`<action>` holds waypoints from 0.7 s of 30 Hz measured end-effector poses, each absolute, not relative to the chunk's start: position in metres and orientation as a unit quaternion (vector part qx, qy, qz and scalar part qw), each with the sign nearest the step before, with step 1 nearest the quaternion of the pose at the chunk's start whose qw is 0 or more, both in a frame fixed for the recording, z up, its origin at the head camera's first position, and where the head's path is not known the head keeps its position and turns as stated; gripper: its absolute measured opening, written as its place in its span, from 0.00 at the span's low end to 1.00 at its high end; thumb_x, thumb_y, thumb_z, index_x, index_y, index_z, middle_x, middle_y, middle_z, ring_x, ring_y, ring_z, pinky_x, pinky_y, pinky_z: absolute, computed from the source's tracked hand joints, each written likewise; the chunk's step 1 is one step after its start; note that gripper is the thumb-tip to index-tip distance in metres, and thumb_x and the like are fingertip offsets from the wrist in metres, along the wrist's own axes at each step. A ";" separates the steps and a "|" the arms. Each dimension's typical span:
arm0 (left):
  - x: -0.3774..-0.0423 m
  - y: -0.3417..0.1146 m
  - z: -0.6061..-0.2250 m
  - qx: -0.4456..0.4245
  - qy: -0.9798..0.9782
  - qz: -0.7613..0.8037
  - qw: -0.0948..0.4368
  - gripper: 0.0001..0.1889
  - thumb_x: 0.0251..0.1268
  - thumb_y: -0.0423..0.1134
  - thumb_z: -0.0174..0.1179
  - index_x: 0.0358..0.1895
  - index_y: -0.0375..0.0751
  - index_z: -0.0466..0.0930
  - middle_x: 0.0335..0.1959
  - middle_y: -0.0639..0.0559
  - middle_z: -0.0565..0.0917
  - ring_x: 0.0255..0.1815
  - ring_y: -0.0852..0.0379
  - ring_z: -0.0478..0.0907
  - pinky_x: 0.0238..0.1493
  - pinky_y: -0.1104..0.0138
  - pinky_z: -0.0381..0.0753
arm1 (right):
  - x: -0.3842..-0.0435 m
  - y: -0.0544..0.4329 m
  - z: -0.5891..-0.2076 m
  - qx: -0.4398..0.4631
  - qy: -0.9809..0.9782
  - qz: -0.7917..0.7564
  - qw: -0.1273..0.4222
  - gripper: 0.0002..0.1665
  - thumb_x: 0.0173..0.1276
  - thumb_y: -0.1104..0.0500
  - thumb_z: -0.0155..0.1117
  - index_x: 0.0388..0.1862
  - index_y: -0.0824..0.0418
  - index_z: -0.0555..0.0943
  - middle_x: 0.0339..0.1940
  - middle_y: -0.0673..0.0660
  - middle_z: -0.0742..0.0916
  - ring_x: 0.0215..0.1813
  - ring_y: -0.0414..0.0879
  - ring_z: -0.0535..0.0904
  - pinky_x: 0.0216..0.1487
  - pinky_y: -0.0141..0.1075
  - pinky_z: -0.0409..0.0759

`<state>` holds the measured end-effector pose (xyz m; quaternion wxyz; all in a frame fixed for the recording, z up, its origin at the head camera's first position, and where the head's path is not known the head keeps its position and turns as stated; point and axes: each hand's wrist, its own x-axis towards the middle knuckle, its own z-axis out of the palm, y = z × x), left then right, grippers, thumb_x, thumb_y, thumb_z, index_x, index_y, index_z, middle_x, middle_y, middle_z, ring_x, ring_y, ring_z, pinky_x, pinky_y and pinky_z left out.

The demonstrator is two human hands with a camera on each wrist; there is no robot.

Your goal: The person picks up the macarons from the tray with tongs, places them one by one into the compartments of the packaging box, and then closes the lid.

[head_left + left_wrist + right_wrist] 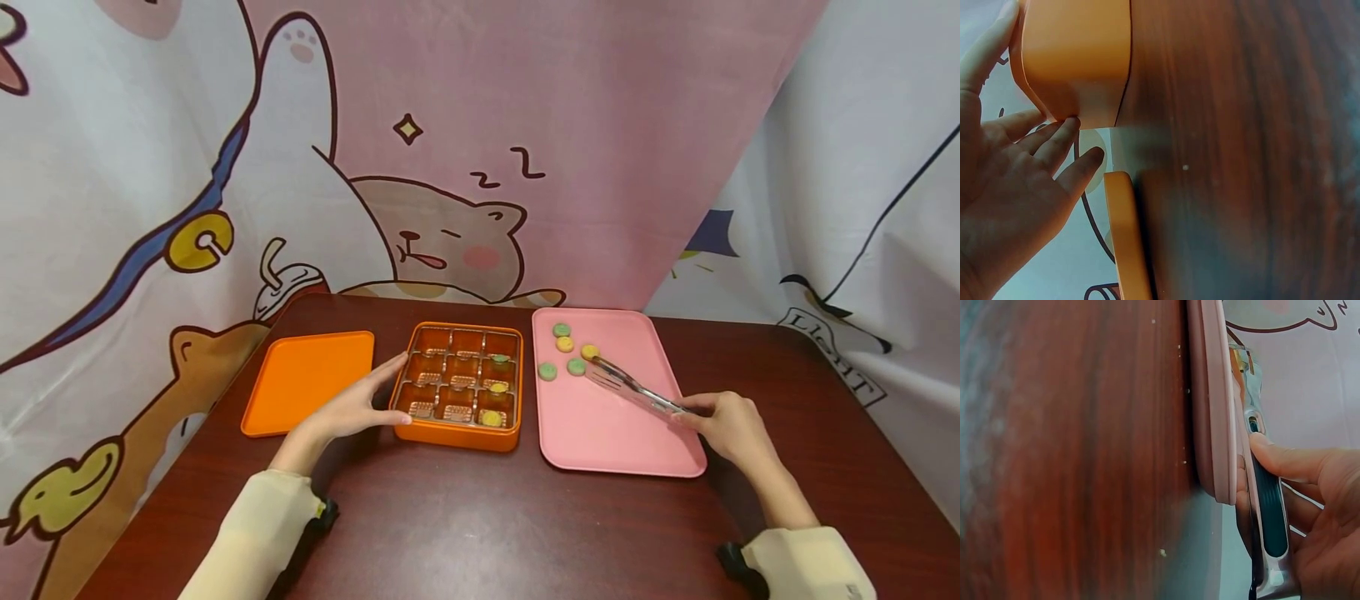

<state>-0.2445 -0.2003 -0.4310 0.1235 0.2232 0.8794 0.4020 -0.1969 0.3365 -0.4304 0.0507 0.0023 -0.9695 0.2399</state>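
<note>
My left hand (358, 408) rests its fairly straight fingers and spread thumb against the left side and front corner of an orange box (457, 433). The box holds a clear divided insert; its right column has a green round piece (499, 358) at the back and yellow round pieces (492, 418) in the middle and front. In my right hand (731, 425) are metal tongs (637, 387) with dark grips (1270, 506), thumb on top and fingers beneath. The tips of the tongs meet a yellow round piece (590, 352) on the pink tray (615, 433); whether they pinch it I cannot tell.
Several green and yellow round pieces (576, 367) lie on the tray's back left. Left of the box is a flat orange lid (311, 375). All of it stands on a dark brown wooden table (465, 517), with a printed curtain (450, 100) hanging behind.
</note>
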 end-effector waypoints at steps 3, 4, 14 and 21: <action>-0.244 -0.200 -0.431 0.223 0.879 0.403 0.123 0.52 0.61 0.48 0.70 0.81 0.44 0.46 0.83 0.41 0.46 0.82 0.35 0.45 0.74 0.33 0.48 | -0.196 0.337 -0.429 0.003 -0.969 0.242 0.049 0.18 0.60 0.59 0.73 0.45 0.69 0.88 0.42 0.73 0.88 0.35 0.53 0.74 0.30 0.38 0.65; -0.244 -0.200 -0.431 0.222 0.879 0.404 0.123 0.52 0.61 0.48 0.70 0.81 0.44 0.46 0.83 0.40 0.46 0.82 0.35 0.45 0.74 0.33 0.48 | -0.196 0.337 -0.429 0.004 -0.969 0.241 0.050 0.18 0.60 0.58 0.74 0.45 0.69 0.88 0.42 0.73 0.88 0.35 0.53 0.74 0.30 0.38 0.65; -0.243 -0.200 -0.432 0.226 0.878 0.403 0.121 0.51 0.61 0.46 0.70 0.81 0.43 0.46 0.83 0.40 0.47 0.82 0.35 0.45 0.74 0.34 0.49 | -0.192 0.335 -0.427 0.012 -0.967 0.246 0.065 0.15 0.59 0.59 0.74 0.43 0.67 0.89 0.42 0.72 0.89 0.37 0.55 0.79 0.32 0.38 0.70; -0.244 -0.200 -0.432 0.225 0.879 0.404 0.116 0.51 0.60 0.47 0.71 0.81 0.44 0.47 0.83 0.41 0.47 0.82 0.35 0.46 0.74 0.33 0.49 | -0.192 0.332 -0.424 0.019 -0.966 0.246 0.074 0.15 0.59 0.59 0.75 0.42 0.66 0.89 0.41 0.71 0.89 0.40 0.59 0.82 0.34 0.40 0.74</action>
